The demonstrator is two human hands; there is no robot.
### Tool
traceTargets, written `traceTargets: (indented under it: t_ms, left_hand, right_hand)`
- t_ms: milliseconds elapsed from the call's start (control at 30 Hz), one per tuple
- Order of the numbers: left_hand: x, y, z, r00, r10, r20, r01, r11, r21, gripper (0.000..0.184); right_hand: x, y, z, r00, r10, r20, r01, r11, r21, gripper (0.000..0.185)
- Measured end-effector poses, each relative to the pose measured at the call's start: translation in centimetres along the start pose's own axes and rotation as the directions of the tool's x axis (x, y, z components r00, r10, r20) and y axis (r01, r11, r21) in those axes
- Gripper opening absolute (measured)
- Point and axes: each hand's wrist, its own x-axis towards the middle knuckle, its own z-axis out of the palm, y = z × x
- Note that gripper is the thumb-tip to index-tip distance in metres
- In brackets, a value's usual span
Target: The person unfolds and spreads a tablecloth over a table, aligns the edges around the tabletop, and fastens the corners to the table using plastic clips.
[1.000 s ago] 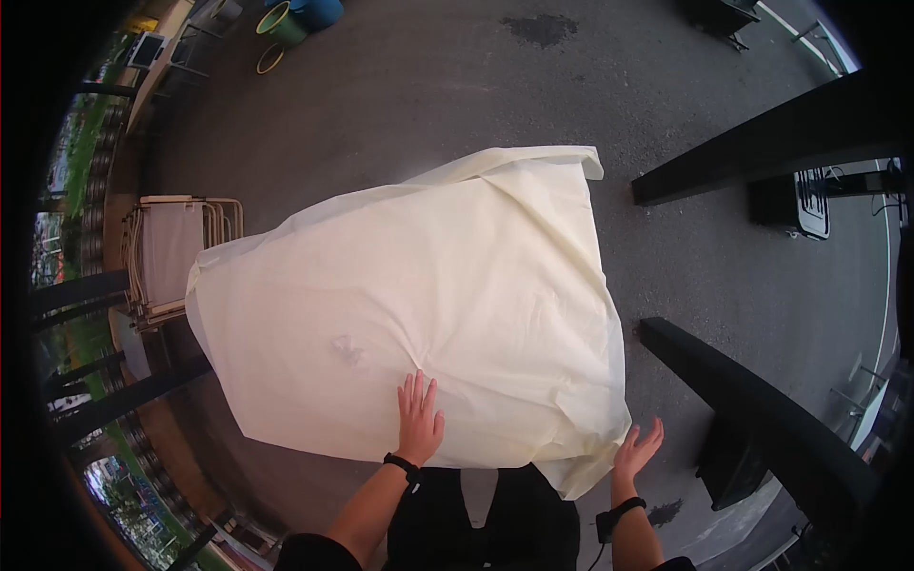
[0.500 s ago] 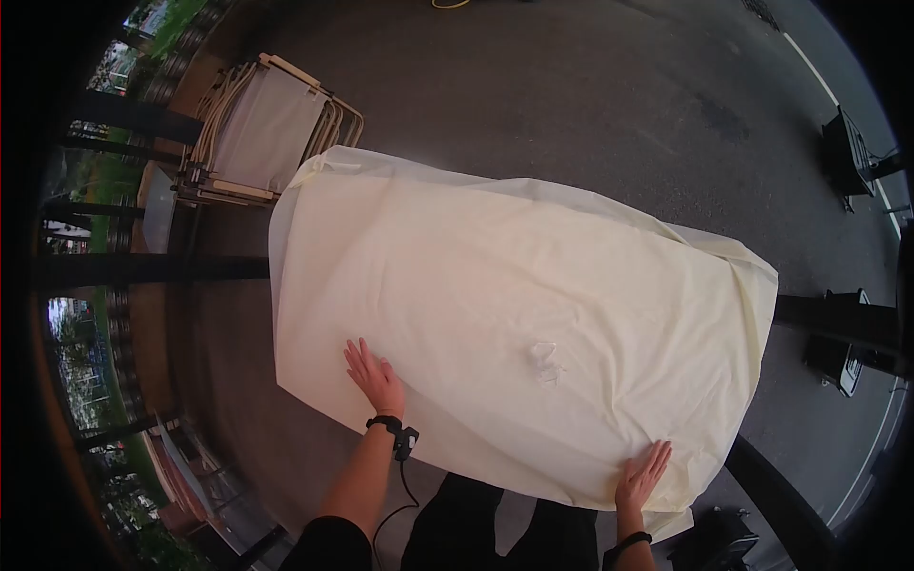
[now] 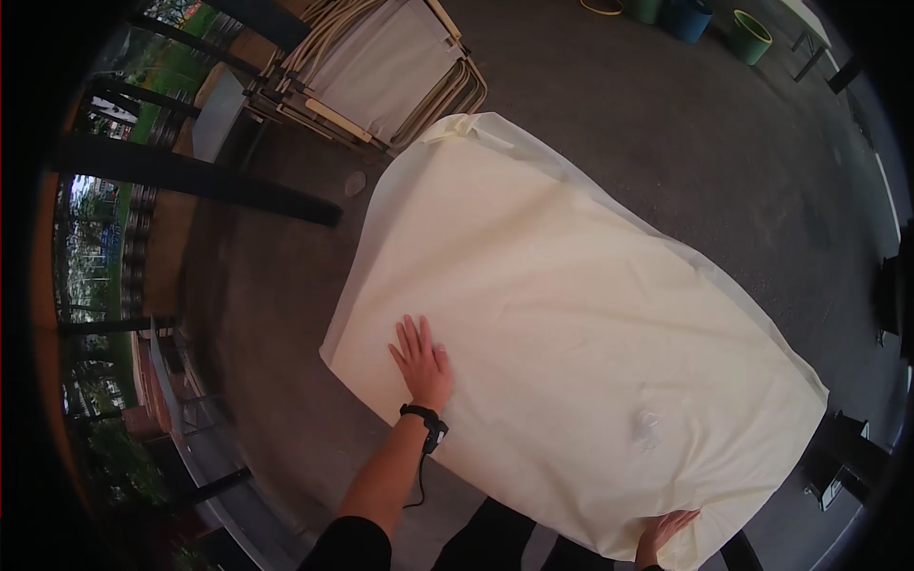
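A cream-coloured cloth (image 3: 571, 305) is spread over a table-like surface in front of me and hangs past its edges. My left hand (image 3: 426, 366) lies flat on the cloth's near left part, fingers spread, holding nothing. At the near right edge, my right hand (image 3: 664, 533) rests on the cloth with its fingers stretched out to the right. Creases run through the cloth around that hand. A small crumpled clear piece, plastic-looking (image 3: 648, 430), lies on the cloth above my right hand. Whatever carries the cloth is hidden beneath it.
Folded chairs (image 3: 381, 71) are stacked behind the far left corner. A dark post (image 3: 200, 181) stands at the left. Beyond the cloth, on the grey floor (image 3: 657, 124), are a blue bin (image 3: 687, 19) and a green bin (image 3: 749, 38). Black equipment (image 3: 838, 466) is at the right.
My view has turned left, so the cloth appears tilted and shifted right, and bins have come into sight. Both hands remain on the cloth; my left hand's fingers are spread wider.
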Motion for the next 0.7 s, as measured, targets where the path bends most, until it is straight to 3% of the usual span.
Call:
traceTargets:
  t_ms: [67,200,467,600,667,700]
  left_hand:
    - [0.5,-0.6,-0.2,1.000,0.012,-0.004,-0.012,1.000,0.000,0.059]
    - [1.3,-2.0,-0.9,1.000,0.009,0.016,-0.009,1.000,0.001,0.059]
    - [2.5,-2.5,-1.8,0.998,-0.033,0.059,0.037,0.997,-0.071,0.058]
    - [2.4,-0.8,-2.9,0.998,-0.066,0.017,0.068,0.989,-0.128,0.056]
    - [2.9,0.9,-3.9,0.999,-0.051,-0.011,0.047,0.980,-0.195,0.053]
    - [2.8,1.7,-4.3,0.999,-0.048,-0.010,0.045,0.982,-0.185,0.053]
  right_hand:
    - [-0.4,-1.1,0.0,0.996,0.064,0.057,-0.068,0.996,0.058,0.074]
    - [-0.1,-1.9,-0.1,0.998,0.030,0.058,-0.032,0.998,0.044,0.073]
    - [1.5,-6.6,-4.4,0.956,0.115,0.271,-0.124,0.992,0.015,0.068]
    - [1.1,-7.2,-5.4,0.985,0.087,0.149,-0.088,0.996,-0.001,0.067]
    - [1.3,-8.3,-5.5,0.954,0.264,0.143,-0.263,0.964,-0.024,0.066]
    - [1.1,-8.1,-5.8,0.952,0.267,0.152,-0.267,0.964,-0.020,0.066]
